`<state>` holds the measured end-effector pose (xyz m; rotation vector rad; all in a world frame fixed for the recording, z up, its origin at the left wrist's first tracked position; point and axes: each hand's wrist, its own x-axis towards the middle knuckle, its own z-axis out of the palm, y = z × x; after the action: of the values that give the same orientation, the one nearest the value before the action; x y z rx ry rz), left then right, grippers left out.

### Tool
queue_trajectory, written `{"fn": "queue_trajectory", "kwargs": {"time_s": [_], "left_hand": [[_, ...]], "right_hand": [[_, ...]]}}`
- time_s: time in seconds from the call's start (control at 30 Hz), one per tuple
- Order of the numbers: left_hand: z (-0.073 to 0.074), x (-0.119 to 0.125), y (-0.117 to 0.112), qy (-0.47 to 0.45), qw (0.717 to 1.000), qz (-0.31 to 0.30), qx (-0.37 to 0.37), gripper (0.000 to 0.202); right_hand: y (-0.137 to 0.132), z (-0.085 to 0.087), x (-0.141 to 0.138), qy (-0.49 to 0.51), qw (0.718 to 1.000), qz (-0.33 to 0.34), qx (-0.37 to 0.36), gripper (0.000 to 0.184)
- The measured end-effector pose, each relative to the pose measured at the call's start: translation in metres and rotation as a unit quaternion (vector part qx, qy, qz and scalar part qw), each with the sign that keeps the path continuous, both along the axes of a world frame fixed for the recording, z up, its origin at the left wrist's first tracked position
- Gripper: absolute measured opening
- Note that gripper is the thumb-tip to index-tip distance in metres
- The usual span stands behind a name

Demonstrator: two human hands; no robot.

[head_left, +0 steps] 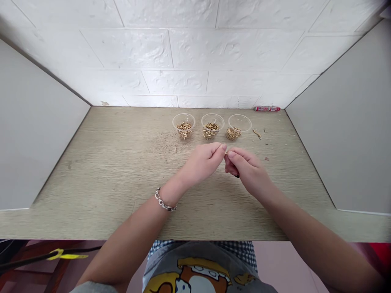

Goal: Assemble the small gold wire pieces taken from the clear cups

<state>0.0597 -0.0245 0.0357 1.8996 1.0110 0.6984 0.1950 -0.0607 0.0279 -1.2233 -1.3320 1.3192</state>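
Note:
My left hand (pixel 204 161) and my right hand (pixel 244 167) meet above the middle of the wooden table (pixel 116 175), fingertips pinched together on a tiny brass-coloured piece (pixel 226 152). Just behind the hands stand three clear plastic cups of small brass screws in a row: the left cup (pixel 183 126), the middle cup (pixel 212 125) and the right cup (pixel 239 126). The right cup holds fewer pieces, heaped at its left side. A chain bracelet (pixel 164 202) circles my left wrist.
A few loose screws (pixel 257 133) lie right of the cups, one more (pixel 176 149) to their left. A red-and-white tube (pixel 266 108) rests at the back wall. Grey side panels close in the table left and right.

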Motion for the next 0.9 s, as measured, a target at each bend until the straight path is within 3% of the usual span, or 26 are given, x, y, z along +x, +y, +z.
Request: {"fn": "queue_trajectory", "kwargs": {"time_s": [0.3,0.5,0.9], "left_hand": [[0.0029,-0.0009,0.0,0.024,1.0,-0.006,-0.007,0.043],[0.0047,-0.0003,-0.001,-0.028,0.999,-0.018,-0.023,0.043],[0.0012,0.0007,-0.0007,-0.032,0.998,-0.019,-0.043,0.042]], "right_hand": [[0.0006,-0.0051,0.0032,-0.046,0.999,0.0,0.011,0.031],[0.0002,-0.008,0.0024,-0.044,0.999,0.001,0.018,0.032],[-0.0005,-0.0078,0.001,-0.012,0.999,-0.033,0.014,0.035]]}}
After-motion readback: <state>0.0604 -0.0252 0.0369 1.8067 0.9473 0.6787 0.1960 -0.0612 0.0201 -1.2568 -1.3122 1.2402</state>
